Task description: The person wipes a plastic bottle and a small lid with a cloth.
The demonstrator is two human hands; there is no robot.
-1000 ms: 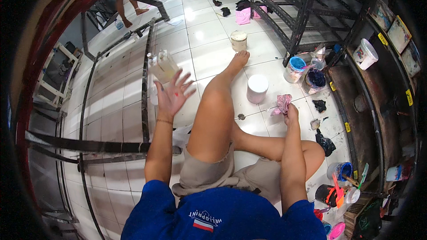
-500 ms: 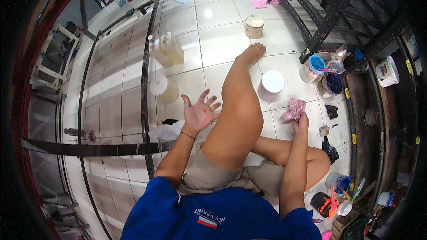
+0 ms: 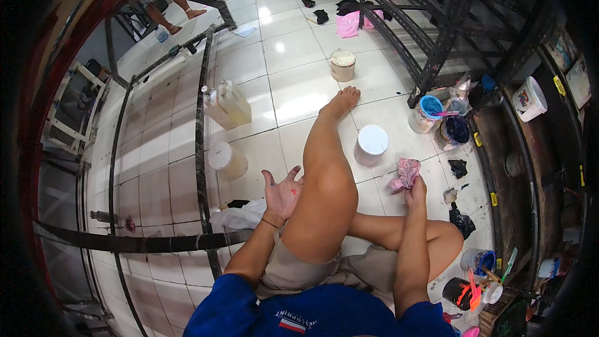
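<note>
My left hand (image 3: 284,197) is palm up beside my raised knee, its fingers spread and partly hidden behind the leg. A red smear marks the palm, and nothing lies in it. In front of my other, folded leg, my right hand (image 3: 415,193) grips a crumpled pink stained cloth (image 3: 407,173), which bunches up above the fingers. Just beyond the cloth stands a tub with a white lid (image 3: 372,143). Left of my left hand, a white cloth (image 3: 240,215) lies on the floor near a pale lidded container (image 3: 228,161).
A jug of yellowish liquid (image 3: 234,106) and a paint-stained tub (image 3: 342,65) stand farther off. A black metal frame (image 3: 201,150) runs along the left. Paint pots, including a blue-rimmed one (image 3: 429,112), line the right beside black shelving (image 3: 430,56). Another person's legs (image 3: 159,15) show far left.
The view has tilted up, showing more of the far floor. My left hand has moved closer in behind my raised knee. My right hand keeps its hold on the pink cloth.
</note>
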